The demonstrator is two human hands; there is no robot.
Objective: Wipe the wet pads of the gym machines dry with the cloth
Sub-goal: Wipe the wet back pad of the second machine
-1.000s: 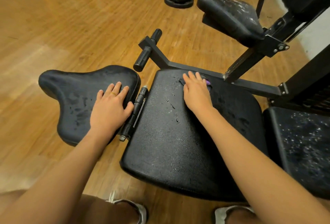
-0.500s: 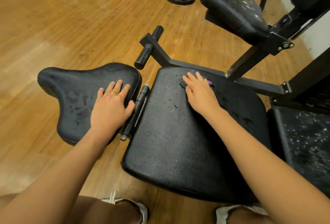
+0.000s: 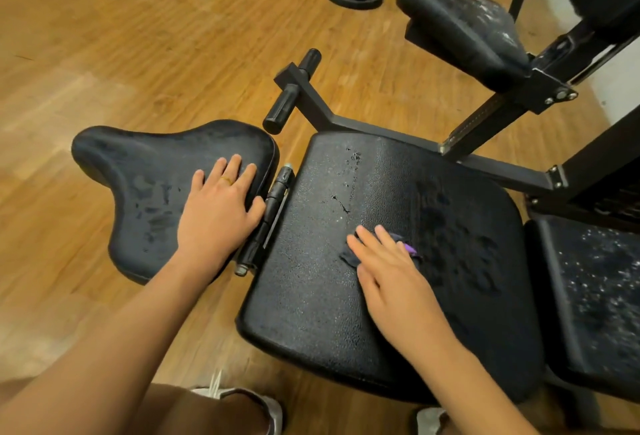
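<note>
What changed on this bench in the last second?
The right hand dragged the cloth across the middle seat pad, from its far edge back toward the person, pressing it flat. The left hand stayed flat on the left pad; droplets remain near the far edge.

Right hand [image 3: 391,271]: has drawn back from the far edge of the seat pad [image 3: 304,313] to its middle, nearer the person.
Cloth [image 3: 349,256]: has come along under the palm; dark fabric now shows left of the fingers, a purple corner to their right.
Droplets [image 3: 353,157]: earlier beside the fingertips and wrist, now well beyond the fingertips at the far edge, with a streak between.
</note>
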